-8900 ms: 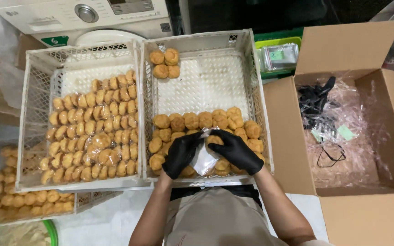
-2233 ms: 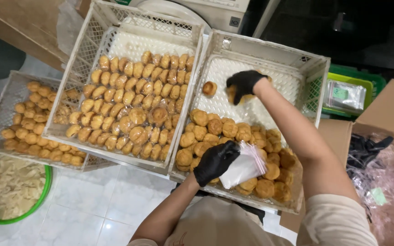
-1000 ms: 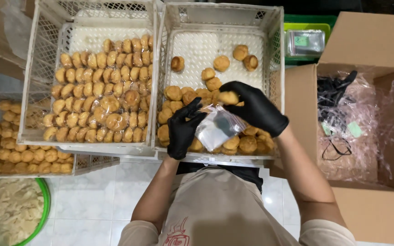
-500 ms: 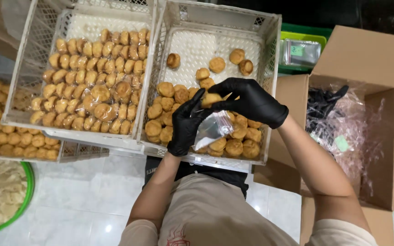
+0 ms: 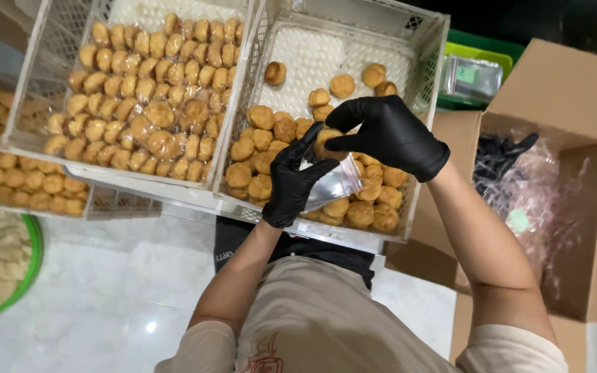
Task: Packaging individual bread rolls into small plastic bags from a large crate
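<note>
At the far left a green-rimmed bowl (image 5: 30,266) of pale crumbly stuff sits on the white tiled floor (image 5: 126,304), and above it a low crate (image 5: 101,202) of small golden-brown pastries pokes out from under the others. Next comes the left white plastic crate (image 5: 32,97), its lattice walls holding a dense bed of round, browned pastries packed in rows. Beside it, touching wall to wall, is the right white crate (image 5: 426,65); its near half holds a heap of the same pastries, while a few lie loose on the white liner toward the back. Over that heap the left hand (image 5: 295,179), in a black glove, grips a small clear plastic bag (image 5: 334,185) by its upper edge, thumb and fingers clamped on the film so the mouth gapes upward; the bag is glossy and crinkled. Just right of it, the black-gloved right hand (image 5: 388,135) pinches one round pastry (image 5: 326,140) between thumb and fingertips, right at the bag's mouth; the piece is golden-brown, domed and matte. Behind the crate lies a green tray (image 5: 481,52) with a silvery packet. At the far right stands an open cardboard box (image 5: 568,90) with clear wrapping and something black inside.
</note>
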